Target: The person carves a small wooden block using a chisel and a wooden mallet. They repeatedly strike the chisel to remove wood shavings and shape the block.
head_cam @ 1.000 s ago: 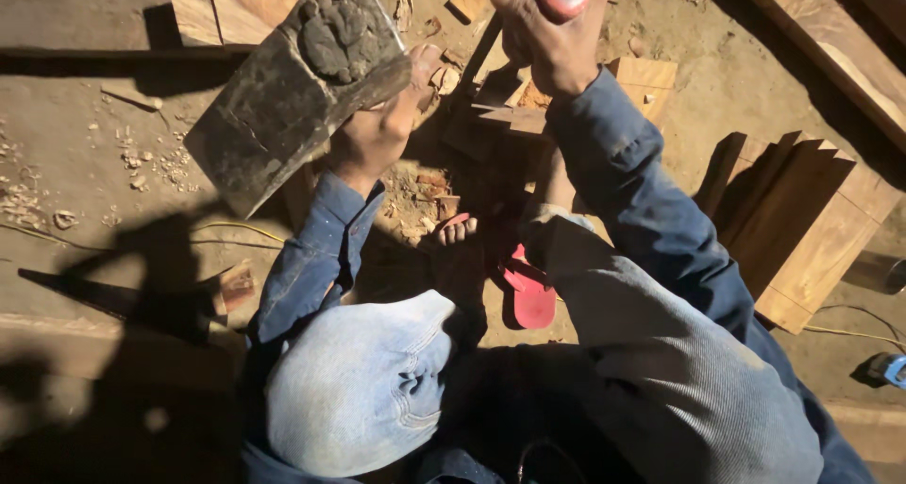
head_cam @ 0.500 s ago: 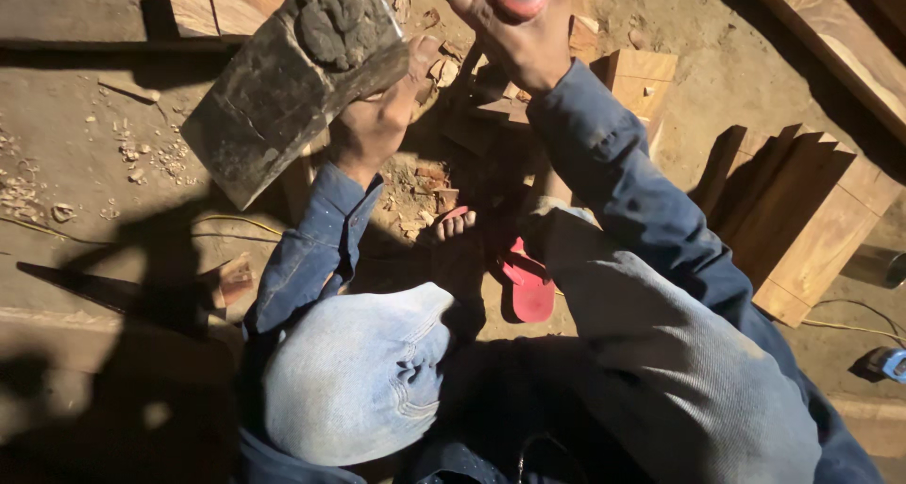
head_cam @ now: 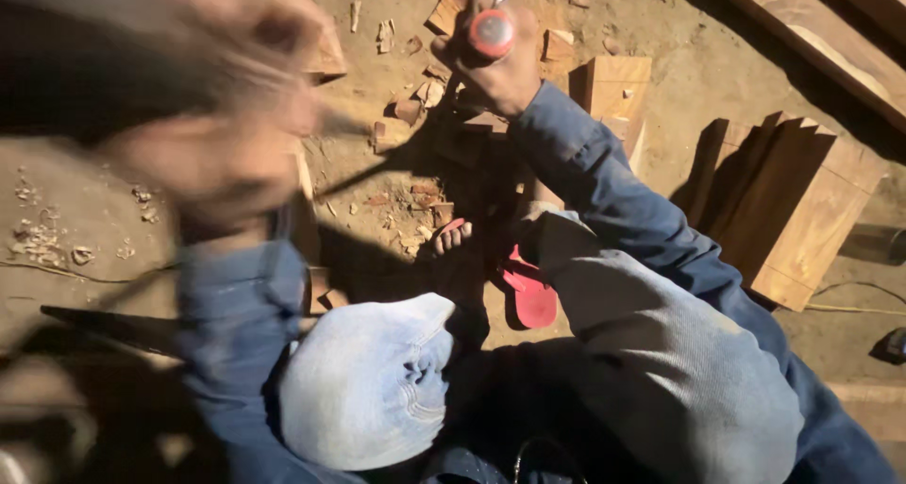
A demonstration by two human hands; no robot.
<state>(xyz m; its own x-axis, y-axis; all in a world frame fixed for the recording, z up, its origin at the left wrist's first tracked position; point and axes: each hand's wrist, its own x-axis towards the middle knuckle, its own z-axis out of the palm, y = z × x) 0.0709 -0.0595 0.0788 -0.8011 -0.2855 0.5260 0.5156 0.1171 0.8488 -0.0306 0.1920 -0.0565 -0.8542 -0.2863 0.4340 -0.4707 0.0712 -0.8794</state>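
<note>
up top, the right hand has its fingers wrapped tight around a red-handled chisel above the wood chips on the ground. the left hand is a raised blur, its fingers' grip unreadable.

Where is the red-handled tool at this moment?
In the head view, the red-handled tool is at top centre, gripped in the right hand, above the wood chips on the dirt ground.

Sandy dirt floor strewn with wood chips, harshly lit.
</note>
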